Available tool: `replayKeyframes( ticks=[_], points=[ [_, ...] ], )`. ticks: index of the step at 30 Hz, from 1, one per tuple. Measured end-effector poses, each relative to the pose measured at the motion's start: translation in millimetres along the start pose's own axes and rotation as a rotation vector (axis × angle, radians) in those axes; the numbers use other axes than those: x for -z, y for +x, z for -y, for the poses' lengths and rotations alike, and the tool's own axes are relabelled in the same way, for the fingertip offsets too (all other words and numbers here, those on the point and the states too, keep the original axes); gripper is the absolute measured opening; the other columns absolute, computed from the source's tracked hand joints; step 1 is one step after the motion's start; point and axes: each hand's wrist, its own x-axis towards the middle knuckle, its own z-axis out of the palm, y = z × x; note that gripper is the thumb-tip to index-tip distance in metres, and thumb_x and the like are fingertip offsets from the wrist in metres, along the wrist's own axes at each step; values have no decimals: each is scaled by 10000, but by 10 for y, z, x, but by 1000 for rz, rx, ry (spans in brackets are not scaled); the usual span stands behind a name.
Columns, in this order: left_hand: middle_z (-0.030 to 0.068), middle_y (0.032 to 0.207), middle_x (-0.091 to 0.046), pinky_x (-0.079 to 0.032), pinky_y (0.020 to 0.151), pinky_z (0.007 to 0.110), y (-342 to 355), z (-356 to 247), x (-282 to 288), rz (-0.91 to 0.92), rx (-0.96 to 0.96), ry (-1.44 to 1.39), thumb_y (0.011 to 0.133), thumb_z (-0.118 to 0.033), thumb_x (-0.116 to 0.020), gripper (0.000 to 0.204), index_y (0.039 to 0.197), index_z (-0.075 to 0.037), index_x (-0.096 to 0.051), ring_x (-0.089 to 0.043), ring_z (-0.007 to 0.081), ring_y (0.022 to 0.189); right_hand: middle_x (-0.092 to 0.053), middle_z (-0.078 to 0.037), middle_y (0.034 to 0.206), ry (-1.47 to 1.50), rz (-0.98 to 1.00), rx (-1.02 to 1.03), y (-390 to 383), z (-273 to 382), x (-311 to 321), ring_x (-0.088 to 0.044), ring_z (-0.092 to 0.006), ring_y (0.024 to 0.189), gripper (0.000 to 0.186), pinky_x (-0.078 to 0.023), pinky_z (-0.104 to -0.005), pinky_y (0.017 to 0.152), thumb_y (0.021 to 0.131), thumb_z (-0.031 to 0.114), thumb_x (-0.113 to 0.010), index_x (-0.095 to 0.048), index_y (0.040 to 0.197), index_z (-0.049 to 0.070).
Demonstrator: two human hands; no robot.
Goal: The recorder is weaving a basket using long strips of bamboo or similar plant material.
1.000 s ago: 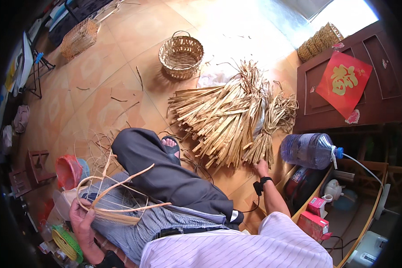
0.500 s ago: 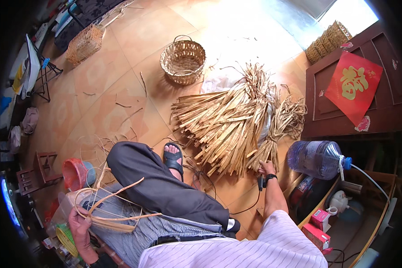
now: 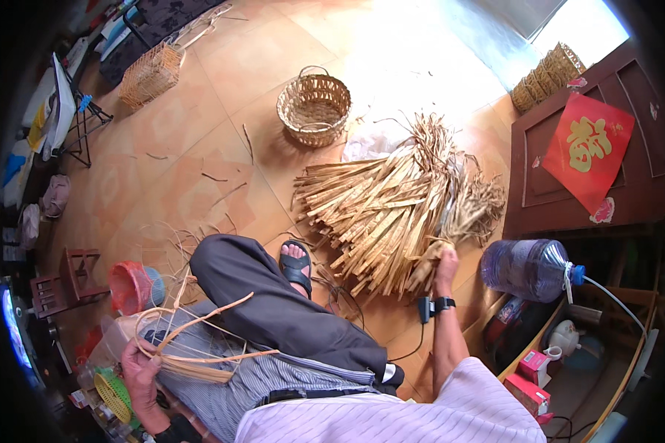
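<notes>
At the lower left, my left hand (image 3: 140, 363) is closed on the rim of a partly woven basket frame (image 3: 199, 368) made of pale thin strips, with loose ends sticking out. The frame rests over a grey-blue striped cloth (image 3: 273, 382) at my lap. My right hand (image 3: 445, 267) reaches forward and is closed on a small bundle of dried plant strips (image 3: 428, 266), partly blurred. Beside it a large fan-shaped heap of flat dried strips (image 3: 377, 203) lies on the tiled floor. A black band with a small device and cord (image 3: 430, 306) sits at my right wrist.
A finished round basket with handles (image 3: 314, 111) stands beyond the heap. To the right lie a large clear blue-capped water bottle (image 3: 528, 269) and an open-topped wooden cabinet (image 3: 606, 369). On the left are a small wooden stool (image 3: 70, 277) and a red bucket (image 3: 128, 286).
My right hand has moved slightly up and now grips the small bundle, whose strips have shifted and blurred. My left hand still holds the frame; the whole view has shifted a little.
</notes>
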Motion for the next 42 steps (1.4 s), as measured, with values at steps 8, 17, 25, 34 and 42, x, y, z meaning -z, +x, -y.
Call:
replayKeyframes(
  ticks=[8,17,25,34,42],
  points=[
    [1,910,-585,-427,813,226,-9,50,37,25,20,-74,751,-128,-826,319,980,-52,-619,-550,90,859,-612,-13,892,-196,-30,397,-436,1721,306,-506,-124,825,271,-439,-308,741,1072,253,-525,-634,1005,14],
    [10,942,-565,-437,835,242,-5,45,18,33,-64,-55,738,-70,-791,292,980,-27,-633,-550,106,880,-598,-197,921,-577,83,1052,-1079,2871,-580,-592,-393,886,111,-482,-455,830,958,88,-591,-644,999,-1],
    [10,919,-585,-429,847,237,-48,27,-34,27,-76,-73,758,-82,-770,281,998,-28,-634,-548,102,866,-692,-170,878,-855,556,756,-1039,1505,-1666,-666,-356,847,233,-526,-441,806,945,230,-695,-639,875,14],
    [4,953,-586,-455,864,260,0,88,16,72,-83,-108,780,-47,-809,276,1001,-24,-646,-573,105,906,-659,-230,723,-952,437,689,-1027,969,-1558,-692,-424,726,350,-528,-513,644,1058,287,-548,-656,839,36],
    [14,947,-588,-457,888,272,38,127,60,81,-79,-85,778,-48,-816,271,987,-23,-645,-581,116,912,-751,-182,1073,-1102,1755,632,-1878,511,-1479,-728,-341,1010,310,-574,-457,866,946,303,-599,-757,1068,65]
  ],
)
